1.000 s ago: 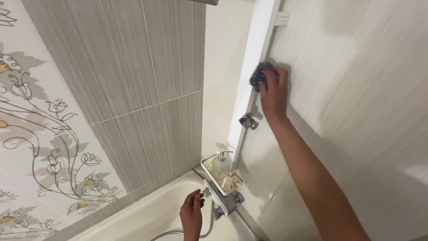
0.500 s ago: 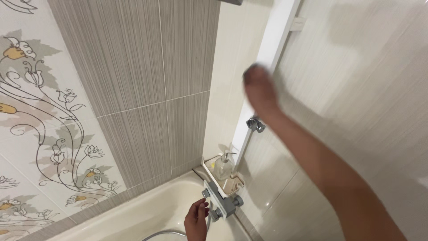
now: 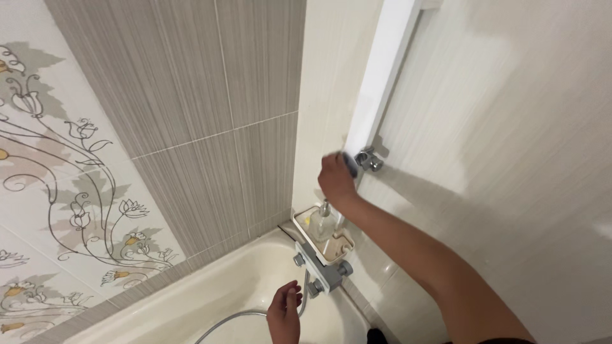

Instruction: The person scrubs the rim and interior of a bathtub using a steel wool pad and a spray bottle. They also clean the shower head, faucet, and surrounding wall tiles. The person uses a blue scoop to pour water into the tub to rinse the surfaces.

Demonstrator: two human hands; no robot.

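Observation:
My right hand [image 3: 335, 178] is closed around a grey scouring pad [image 3: 350, 164] and presses it against the lower part of a white vertical bar [image 3: 377, 83] on the wall, just left of a chrome bracket [image 3: 369, 160]. Only an edge of the pad shows past my fingers. My left hand [image 3: 284, 311] hangs low over the bathtub, fingers loosely apart, close to the grey shower hose [image 3: 237, 318] and the grey mixer tap [image 3: 320, 272]. It does not clearly grip anything.
A cream soap tray [image 3: 307, 235] with a clear pump bottle [image 3: 321, 223] sits above the tap. The cream bathtub [image 3: 210, 293] lies below. Striped brown tiles [image 3: 204, 114] and flowered tiles [image 3: 57, 191] cover the left wall, pale tiles [image 3: 510, 127] the right.
My right hand has slid the pad down the white bar, from well above the chrome bracket to its level. My left hand stayed near the tap and hose.

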